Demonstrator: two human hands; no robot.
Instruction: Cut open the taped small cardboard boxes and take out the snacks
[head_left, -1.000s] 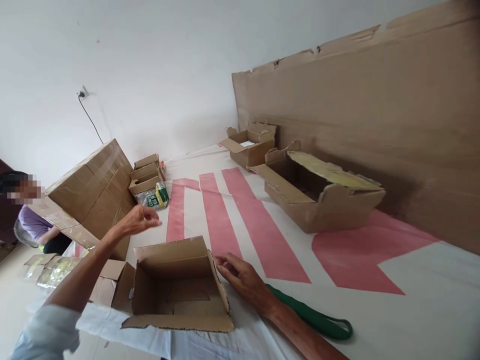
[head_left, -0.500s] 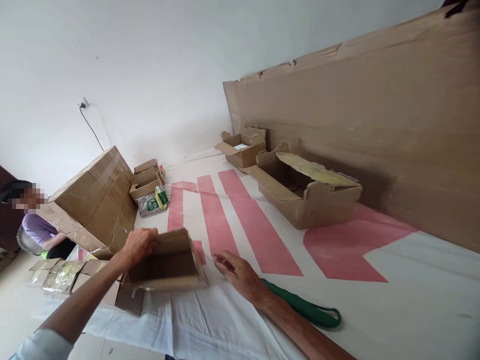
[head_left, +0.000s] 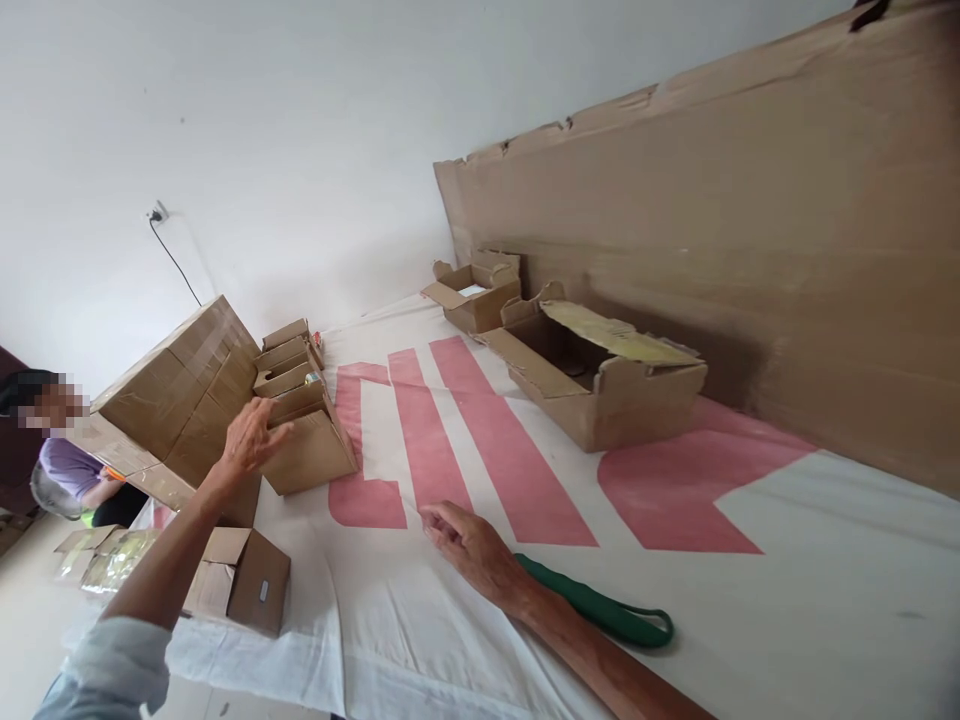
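My left hand (head_left: 249, 438) reaches out with fingers spread, touching the left side of a small open cardboard box (head_left: 311, 448) that stands on the white cloth with red stripes (head_left: 420, 440). My right hand (head_left: 469, 545) rests flat on the cloth with fingers loosely stretched, holding nothing. Just right of that wrist lies a green strap (head_left: 600, 608).
Big taped cartons (head_left: 180, 395) and small boxes (head_left: 289, 355) stand at the left. A small box (head_left: 244, 580) sits at the cloth's near left edge. Two open boxes, one long (head_left: 600, 375) and one smaller (head_left: 472, 292), stand by a cardboard sheet (head_left: 712, 220). A person (head_left: 52, 440) crouches at far left.
My left hand lifted the open box from in front of me, set it farther away near the stacked boxes, and has let go. My right hand stayed put.
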